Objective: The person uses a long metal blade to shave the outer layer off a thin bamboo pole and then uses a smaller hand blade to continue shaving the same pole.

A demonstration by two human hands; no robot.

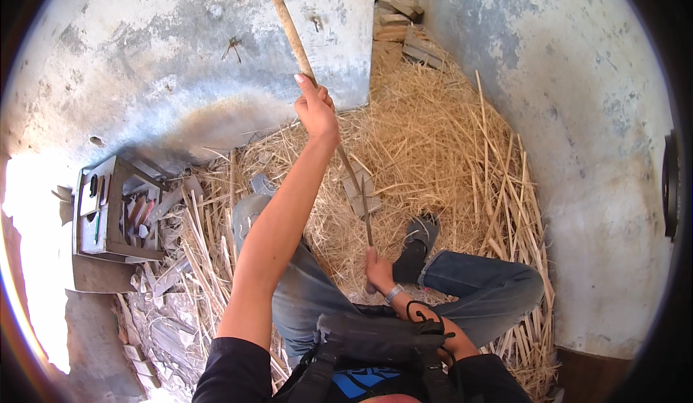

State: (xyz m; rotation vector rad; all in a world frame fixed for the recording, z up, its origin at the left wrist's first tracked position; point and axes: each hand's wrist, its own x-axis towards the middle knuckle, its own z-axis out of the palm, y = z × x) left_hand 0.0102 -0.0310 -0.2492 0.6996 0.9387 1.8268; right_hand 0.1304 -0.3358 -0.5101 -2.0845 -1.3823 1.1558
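A long pole (287, 27) runs slantwise from the top edge of the view down to my lap. Its upper length is thick and pale like bamboo, and its lower length is thinner and darker. My left hand (316, 110) wraps round the middle at arm's length, thumb pointing up along it. Closer to my body, my right hand (379, 269) grips the lower end, with a dark knob just below the fist. A metal watch (393, 293) circles that wrist. The pole's top end lies outside the view.
Loose straw (419, 128) and dry stalks (498, 219) cover the floor around my bent legs. Left stands a small wooden cabinet (108, 208) with tools on it. Bricks and wood pieces (415, 38) lie in the far corner. Weathered walls (577, 114) rise ahead and right.
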